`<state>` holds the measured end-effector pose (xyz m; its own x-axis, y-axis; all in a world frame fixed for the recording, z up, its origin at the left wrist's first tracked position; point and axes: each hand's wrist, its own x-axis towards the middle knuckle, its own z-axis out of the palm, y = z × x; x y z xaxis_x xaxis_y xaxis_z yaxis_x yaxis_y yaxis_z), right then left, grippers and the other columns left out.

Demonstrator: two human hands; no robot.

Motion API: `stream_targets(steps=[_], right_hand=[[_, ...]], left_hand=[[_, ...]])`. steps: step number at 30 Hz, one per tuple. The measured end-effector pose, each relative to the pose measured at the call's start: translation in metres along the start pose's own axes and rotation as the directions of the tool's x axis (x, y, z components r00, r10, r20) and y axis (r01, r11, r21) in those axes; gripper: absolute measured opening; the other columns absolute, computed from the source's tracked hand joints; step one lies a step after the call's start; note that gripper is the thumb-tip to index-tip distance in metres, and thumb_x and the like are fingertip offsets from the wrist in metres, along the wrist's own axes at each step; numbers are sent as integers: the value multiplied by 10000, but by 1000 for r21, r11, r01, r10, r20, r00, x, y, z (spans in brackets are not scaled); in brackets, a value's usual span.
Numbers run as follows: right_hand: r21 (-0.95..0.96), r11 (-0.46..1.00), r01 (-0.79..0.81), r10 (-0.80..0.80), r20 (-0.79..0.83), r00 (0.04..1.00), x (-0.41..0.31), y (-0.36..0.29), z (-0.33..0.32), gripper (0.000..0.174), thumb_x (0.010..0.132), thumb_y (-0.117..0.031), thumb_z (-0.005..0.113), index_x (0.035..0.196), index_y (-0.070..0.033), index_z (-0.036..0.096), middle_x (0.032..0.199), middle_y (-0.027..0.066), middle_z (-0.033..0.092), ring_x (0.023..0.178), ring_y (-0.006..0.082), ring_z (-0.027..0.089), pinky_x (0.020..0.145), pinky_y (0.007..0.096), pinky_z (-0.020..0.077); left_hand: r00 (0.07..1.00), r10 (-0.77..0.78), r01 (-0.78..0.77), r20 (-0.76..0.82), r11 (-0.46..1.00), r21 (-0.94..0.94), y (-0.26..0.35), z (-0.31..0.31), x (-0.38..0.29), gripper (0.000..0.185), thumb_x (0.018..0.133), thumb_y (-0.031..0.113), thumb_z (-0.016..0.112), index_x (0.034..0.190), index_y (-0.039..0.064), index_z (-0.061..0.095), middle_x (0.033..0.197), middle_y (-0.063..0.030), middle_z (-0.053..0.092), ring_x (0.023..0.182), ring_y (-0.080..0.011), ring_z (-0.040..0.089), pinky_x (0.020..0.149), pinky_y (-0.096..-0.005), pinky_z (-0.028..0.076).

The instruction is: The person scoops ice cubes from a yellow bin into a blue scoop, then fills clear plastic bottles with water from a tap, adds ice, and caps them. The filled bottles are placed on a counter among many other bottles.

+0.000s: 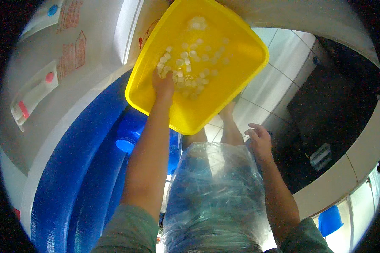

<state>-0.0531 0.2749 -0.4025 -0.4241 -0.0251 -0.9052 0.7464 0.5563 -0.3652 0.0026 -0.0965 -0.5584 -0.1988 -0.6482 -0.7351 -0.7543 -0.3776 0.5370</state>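
Note:
A yellow plastic tub [193, 118] stands tilted across the upper middle of the view. Small pale cylindrical pieces [188, 82], perhaps ice, are scattered over its bottom. Inside the tub, toward its left wall, my left hand [163, 84] cups several of these pieces, with its fingers partly hidden by them. My right hand [260, 140] hangs outside the tub, lower right, fingers loosely bent and apart, holding nothing. A clear plastic apron [215, 196] covers my lap and thighs below the tub.
Large blue ribbed plastic [72, 158] curves along the left, beside a blue container with a round cap [125, 145]. A white surface [98, 41] bears red writing. White floor tiles [256, 91] lie right of the tub, then a dark area [323, 104]. A blue bucket [330, 220] is lower right.

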Motion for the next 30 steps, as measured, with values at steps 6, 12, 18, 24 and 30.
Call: stream_targets(steps=[6, 12, 18, 24, 30], right_hand=[[-12, 995, -95, 95, 8, 995, 9, 28, 9, 311, 980, -205, 683, 1240, -35, 702, 938, 73, 720, 682, 123, 618, 577, 285, 514], [-78, 992, -102, 102, -6, 995, 10, 48, -1, 317, 978, -209, 687, 1232, -20, 705, 912, 84, 726, 654, 117, 605, 570, 277, 502], [-73, 996, -44, 44, -4, 999, 22, 53, 1, 286, 990, -201, 665, 1193, -5, 711, 931, 86, 737, 678, 122, 600, 625, 290, 496], [-120, 982, -149, 155, 44, 987, 25, 50, 8, 243, 989, -212, 659, 1090, 0, 717, 867, 53, 701, 713, 115, 593, 661, 285, 490], [-171, 980, -99, 100, -3, 995, 15, 43, 22, 236, 998, -227, 656, 1077, -13, 713, 792, 18, 642, 656, 103, 563, 587, 285, 464]], left_hand=[[915, -145, 137, 377, 989, 48, -74, 46, 48, 681, 997, 224, 651, 1569, 185, 283, 1462, -151, 503, 1172, -310, 623, 777, -410, 559], [973, -43, 113, 227, 945, -306, -19, 75, 58, 430, 1006, 146, 647, 1408, 91, 505, 1232, -106, 611, 810, -279, 712, 628, -353, 579], [906, 392, -416, 160, 893, 172, 10, 4, 53, 471, 986, 123, 675, 1425, 41, 527, 1317, -145, 611, 1024, -282, 704, 806, -390, 606], [860, 87, -424, 502, 668, 611, -83, 22, 40, 750, 859, 385, 806, 1462, 49, 513, 1362, -211, 619, 1205, -364, 621, 1030, -446, 526], [970, 19, -139, 240, 859, 492, -57, 111, 2, 626, 802, 309, 853, 1299, 20, 605, 1327, -231, 631, 1156, -364, 626, 1002, -460, 513]])
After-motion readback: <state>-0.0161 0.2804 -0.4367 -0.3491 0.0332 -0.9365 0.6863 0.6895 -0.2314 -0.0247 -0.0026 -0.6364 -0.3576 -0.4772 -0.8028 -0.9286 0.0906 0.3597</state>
